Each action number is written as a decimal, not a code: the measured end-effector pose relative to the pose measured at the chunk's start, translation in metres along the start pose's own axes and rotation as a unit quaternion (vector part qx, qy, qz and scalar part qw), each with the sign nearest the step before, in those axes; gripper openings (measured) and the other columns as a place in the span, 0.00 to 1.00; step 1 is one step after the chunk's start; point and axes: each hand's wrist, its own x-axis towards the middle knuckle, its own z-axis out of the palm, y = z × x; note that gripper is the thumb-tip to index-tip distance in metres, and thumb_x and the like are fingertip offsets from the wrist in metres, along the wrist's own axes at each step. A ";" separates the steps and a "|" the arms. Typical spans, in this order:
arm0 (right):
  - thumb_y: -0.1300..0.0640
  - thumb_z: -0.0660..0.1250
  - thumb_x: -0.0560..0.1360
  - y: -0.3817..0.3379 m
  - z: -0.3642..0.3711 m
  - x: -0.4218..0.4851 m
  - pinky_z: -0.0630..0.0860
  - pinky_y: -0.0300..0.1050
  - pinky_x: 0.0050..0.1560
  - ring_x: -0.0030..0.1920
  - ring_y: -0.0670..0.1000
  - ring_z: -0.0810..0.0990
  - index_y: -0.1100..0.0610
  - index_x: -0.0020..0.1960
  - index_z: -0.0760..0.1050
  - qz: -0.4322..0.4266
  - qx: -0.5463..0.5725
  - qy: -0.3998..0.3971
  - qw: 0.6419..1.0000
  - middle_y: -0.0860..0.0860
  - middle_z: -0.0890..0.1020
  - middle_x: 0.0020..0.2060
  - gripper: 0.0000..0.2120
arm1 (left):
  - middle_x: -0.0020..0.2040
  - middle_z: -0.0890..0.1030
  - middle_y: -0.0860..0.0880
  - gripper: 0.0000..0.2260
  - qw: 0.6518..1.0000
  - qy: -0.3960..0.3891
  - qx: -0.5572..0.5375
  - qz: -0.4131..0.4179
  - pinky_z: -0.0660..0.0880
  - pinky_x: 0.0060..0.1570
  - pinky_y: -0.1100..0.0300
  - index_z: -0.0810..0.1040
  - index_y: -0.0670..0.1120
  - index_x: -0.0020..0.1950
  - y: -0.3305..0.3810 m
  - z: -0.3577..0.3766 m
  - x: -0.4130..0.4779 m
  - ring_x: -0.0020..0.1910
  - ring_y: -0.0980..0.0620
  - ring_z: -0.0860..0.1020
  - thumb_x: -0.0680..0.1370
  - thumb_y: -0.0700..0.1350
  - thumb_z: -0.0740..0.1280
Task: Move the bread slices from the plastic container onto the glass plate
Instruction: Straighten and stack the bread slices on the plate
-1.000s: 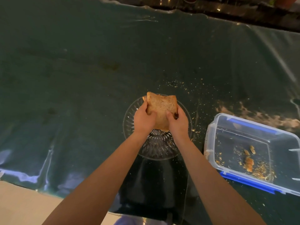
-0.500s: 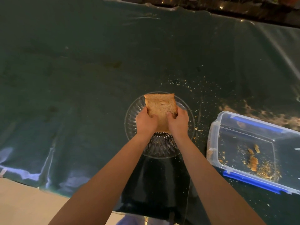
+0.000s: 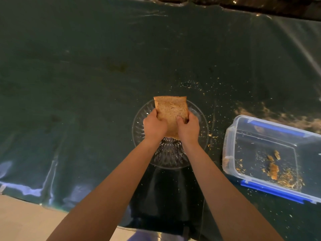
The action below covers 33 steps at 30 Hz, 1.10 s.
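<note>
A stack of brown bread slices [image 3: 171,111] sits over the middle of the round glass plate [image 3: 201,126]. My left hand [image 3: 153,126] grips its left side and my right hand [image 3: 188,128] grips its right side, thumbs on top. Whether the bread rests on the plate or hovers just above it I cannot tell. The clear plastic container [image 3: 231,136] with blue clips lies to the right, holding only crumbs and small bread bits [image 3: 273,168].
A dark green plastic-covered tablecloth [image 3: 86,84] spans the table. Crumbs [image 3: 194,86] are scattered beyond and beside the plate. The table's near edge runs along the lower left, with pale floor [image 3: 20,221] below it.
Both hands have lowered the bread toward the plate and straightened it, so its top edge now lies level. The container has not moved.
</note>
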 end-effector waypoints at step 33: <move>0.57 0.62 0.76 0.009 -0.004 -0.009 0.68 0.43 0.60 0.62 0.54 0.71 0.61 0.65 0.69 -0.030 -0.017 0.001 0.999 0.57 0.74 0.60 0.19 | 0.64 0.75 0.43 0.22 0.997 -0.049 0.018 -0.059 0.71 0.64 0.46 0.69 0.42 0.69 -0.003 -0.002 -0.003 0.66 0.42 0.69 0.75 0.36 0.57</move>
